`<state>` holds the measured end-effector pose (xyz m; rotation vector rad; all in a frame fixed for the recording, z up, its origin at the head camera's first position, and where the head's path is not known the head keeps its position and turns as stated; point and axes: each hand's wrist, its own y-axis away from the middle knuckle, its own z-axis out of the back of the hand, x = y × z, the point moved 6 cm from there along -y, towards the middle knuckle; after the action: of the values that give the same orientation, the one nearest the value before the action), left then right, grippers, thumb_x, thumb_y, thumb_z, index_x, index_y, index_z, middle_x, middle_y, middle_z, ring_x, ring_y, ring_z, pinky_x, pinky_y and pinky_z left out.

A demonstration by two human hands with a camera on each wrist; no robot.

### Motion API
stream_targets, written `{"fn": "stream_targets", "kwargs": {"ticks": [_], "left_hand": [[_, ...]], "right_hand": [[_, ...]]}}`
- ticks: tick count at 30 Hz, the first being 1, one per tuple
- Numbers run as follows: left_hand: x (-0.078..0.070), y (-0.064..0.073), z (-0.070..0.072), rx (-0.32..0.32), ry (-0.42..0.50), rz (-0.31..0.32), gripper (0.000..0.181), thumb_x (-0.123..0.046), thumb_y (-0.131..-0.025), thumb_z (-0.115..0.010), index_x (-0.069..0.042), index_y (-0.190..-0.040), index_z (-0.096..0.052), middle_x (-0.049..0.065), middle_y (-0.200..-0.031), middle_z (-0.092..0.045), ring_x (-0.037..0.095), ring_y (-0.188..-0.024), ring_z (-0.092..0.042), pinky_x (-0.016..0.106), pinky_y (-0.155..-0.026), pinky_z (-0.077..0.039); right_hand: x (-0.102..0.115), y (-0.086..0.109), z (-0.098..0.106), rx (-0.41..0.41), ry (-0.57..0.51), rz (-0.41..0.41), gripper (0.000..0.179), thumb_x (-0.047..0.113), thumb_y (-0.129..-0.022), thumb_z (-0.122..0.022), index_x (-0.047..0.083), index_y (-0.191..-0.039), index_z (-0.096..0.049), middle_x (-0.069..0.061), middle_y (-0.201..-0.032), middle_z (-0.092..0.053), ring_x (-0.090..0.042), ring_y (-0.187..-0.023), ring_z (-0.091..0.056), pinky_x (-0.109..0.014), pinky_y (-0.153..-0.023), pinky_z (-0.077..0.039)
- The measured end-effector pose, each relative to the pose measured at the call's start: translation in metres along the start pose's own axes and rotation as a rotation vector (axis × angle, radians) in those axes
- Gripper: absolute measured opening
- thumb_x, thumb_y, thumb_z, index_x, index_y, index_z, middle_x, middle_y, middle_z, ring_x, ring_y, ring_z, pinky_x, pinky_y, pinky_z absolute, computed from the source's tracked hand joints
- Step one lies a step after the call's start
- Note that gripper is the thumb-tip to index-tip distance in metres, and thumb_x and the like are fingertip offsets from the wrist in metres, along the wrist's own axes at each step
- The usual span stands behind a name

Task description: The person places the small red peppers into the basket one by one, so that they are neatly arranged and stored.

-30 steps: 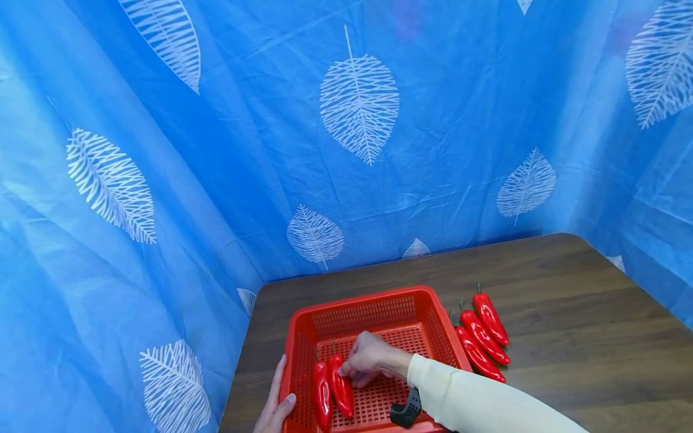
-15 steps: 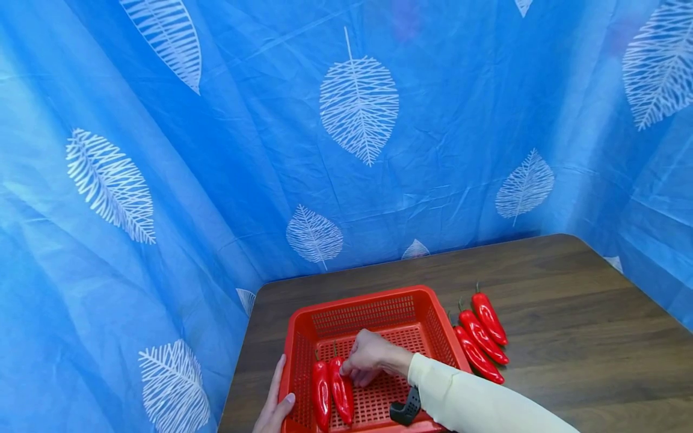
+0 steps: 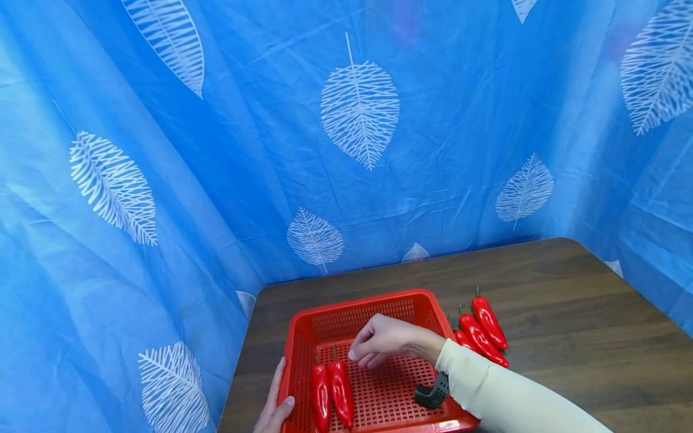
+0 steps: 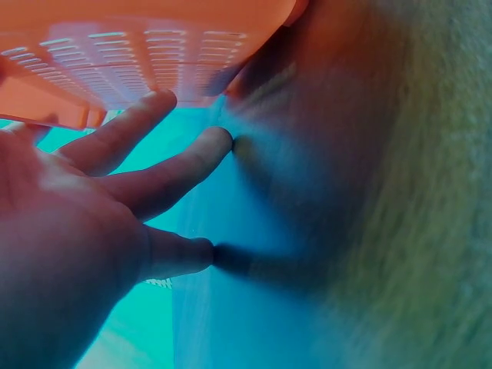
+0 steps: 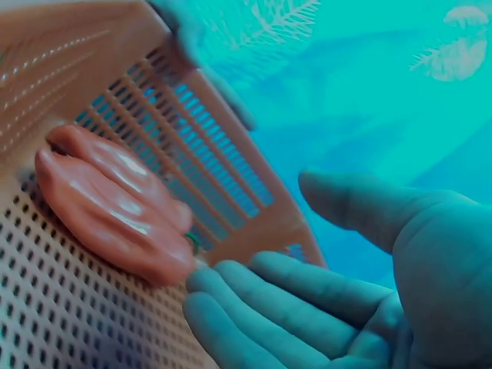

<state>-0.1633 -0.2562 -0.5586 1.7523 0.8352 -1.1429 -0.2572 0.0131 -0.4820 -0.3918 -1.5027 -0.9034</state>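
My left hand point(image 3: 272, 404) rests at the left side of a red plastic basket point(image 3: 363, 302). In the left wrist view its fingers point(image 4: 173, 173) are extended and spread, one against the slotted basket wall point(image 4: 146, 58). Two glossy red chili peppers, the left one point(image 3: 321, 397) and the right one point(image 3: 341, 394), lie side by side on the basket floor, stems toward the far side. Over the basket hovers my right hand point(image 3: 387, 338), apart from the peppers and holding nothing. Its fingers point(image 5: 284, 307) are extended in the right wrist view, thumb held away from them.
Right of the basket, three more red chili peppers point(image 3: 482, 340) lie on the wooden table point(image 3: 574, 313), the nearest partly hidden by the right arm. A blue curtain with white leaf prints point(image 3: 360, 114) hangs behind. A dark band point(image 3: 432, 392) is around the right wrist.
My right hand has let go of the right-hand pepper in the basket and lifted away, up and to the right. The left hand has stayed at the basket's side.
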Motion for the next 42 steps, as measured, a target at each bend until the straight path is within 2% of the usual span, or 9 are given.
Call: {"fn": "stream_targets", "kwargs": {"ticks": [3, 10, 17, 21, 27, 36, 42], "left_hand": [[0.0, 0.0, 0.001, -0.005, -0.001, 0.006, 0.093, -0.035, -0.116, -0.048, -0.031, -0.169, 0.028, 0.039, -0.175, 0.005, 0.027, -0.141, -0.058, 0.061, -0.113, -0.055], [-0.001, 0.0, 0.0, -0.004, -0.035, -0.037, 0.092, -0.03, -0.115, -0.047, -0.026, -0.169, 0.028, 0.043, -0.172, 0.003, 0.027, -0.139, -0.058, 0.058, -0.111, -0.057], [0.0, 0.002, -0.001, 0.002, -0.002, -0.008, 0.093, -0.033, -0.116, -0.047, -0.03, -0.169, 0.029, 0.041, -0.174, 0.005, 0.028, -0.139, -0.058, 0.062, -0.111, -0.056], [0.0, 0.002, -0.002, 0.0, -0.004, -0.008, 0.092, -0.033, -0.116, -0.047, -0.03, -0.169, 0.029, 0.041, -0.174, 0.004, 0.028, -0.139, -0.058, 0.061, -0.111, -0.056], [0.0, 0.002, -0.002, 0.011, -0.022, -0.037, 0.09, -0.029, -0.117, -0.044, -0.028, -0.169, 0.03, 0.042, -0.173, 0.008, 0.031, -0.143, -0.054, 0.06, -0.112, -0.056], [-0.001, 0.003, -0.004, 0.004, -0.021, -0.041, 0.09, -0.029, -0.116, -0.045, -0.029, -0.17, 0.027, 0.041, -0.173, 0.006, 0.031, -0.143, -0.054, 0.061, -0.111, -0.056], [-0.001, 0.003, -0.003, 0.009, -0.014, -0.04, 0.089, -0.029, -0.116, -0.044, -0.029, -0.17, 0.027, 0.04, -0.174, 0.006, 0.03, -0.142, -0.054, 0.06, -0.111, -0.056]], "right_hand": [[0.004, 0.009, 0.01, 0.021, -0.01, 0.012, 0.025, 0.013, -0.101, -0.078, -0.005, -0.119, -0.08, -0.021, -0.115, -0.082, -0.04, -0.109, -0.08, -0.047, -0.091, -0.068], [0.014, 0.036, 0.034, 0.075, 0.013, 0.025, 0.027, 0.016, -0.102, -0.078, -0.002, -0.122, -0.08, -0.017, -0.115, -0.083, -0.037, -0.11, -0.08, -0.047, -0.094, -0.067], [0.016, 0.063, 0.063, 0.096, -0.037, 0.027, 0.038, 0.02, -0.104, -0.077, -0.006, -0.131, -0.074, -0.019, -0.122, -0.081, -0.037, -0.115, -0.078, -0.048, -0.099, -0.065], [0.013, 0.078, 0.082, 0.096, -0.091, 0.032, 0.046, 0.021, -0.106, -0.075, -0.012, -0.137, -0.067, -0.023, -0.128, -0.078, -0.039, -0.12, -0.077, -0.048, -0.102, -0.064], [0.009, 0.101, 0.111, 0.077, -0.141, 0.032, 0.047, 0.02, -0.109, -0.069, -0.013, -0.142, -0.064, -0.025, -0.135, -0.075, -0.037, -0.125, -0.075, -0.047, -0.106, -0.062], [0.0, 0.136, 0.148, 0.144, -0.226, 0.073, 0.048, 0.012, -0.116, -0.052, -0.017, -0.154, -0.048, -0.029, -0.151, -0.064, -0.037, -0.137, -0.067, -0.045, -0.113, -0.057], [-0.017, 0.156, 0.175, 0.075, -0.229, 0.037, 0.049, 0.016, -0.117, -0.049, -0.015, -0.155, -0.048, -0.023, -0.15, -0.067, -0.031, -0.135, -0.069, -0.043, -0.114, -0.057]]}}
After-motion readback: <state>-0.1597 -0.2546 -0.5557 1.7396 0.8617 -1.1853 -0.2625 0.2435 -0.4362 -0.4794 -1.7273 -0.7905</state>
